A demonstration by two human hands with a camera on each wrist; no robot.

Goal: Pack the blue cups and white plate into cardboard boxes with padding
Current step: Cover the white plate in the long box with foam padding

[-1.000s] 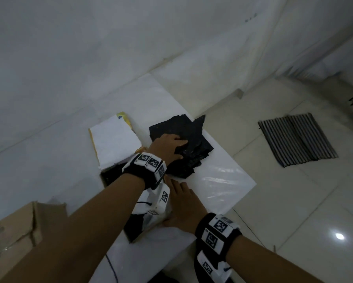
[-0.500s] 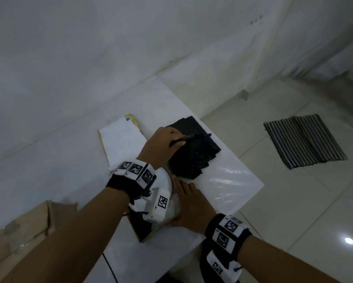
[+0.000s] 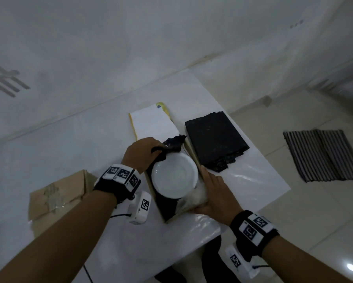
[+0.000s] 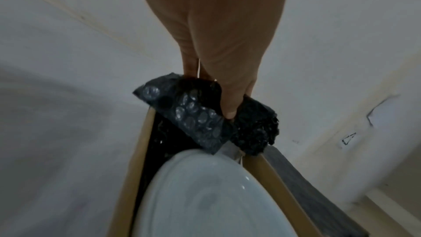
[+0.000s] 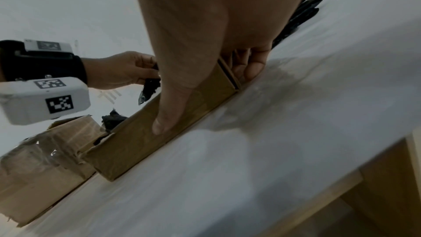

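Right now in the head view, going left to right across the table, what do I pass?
Taped cardboard box → left hand → white plate → right hand → black padding stack → striped mat on the floor.

- The left hand (image 3: 141,155) is off the stack of black bubble wrap (image 3: 215,140) and now pinches a black bubble wrap sheet (image 4: 193,113) over the far end of the open cardboard box (image 3: 194,158).
- The stack now lies flat and squared.
- The white plate (image 3: 174,176), hidden before, now shows inside the box.
- The right hand (image 3: 216,199) now grips the box's near right corner.
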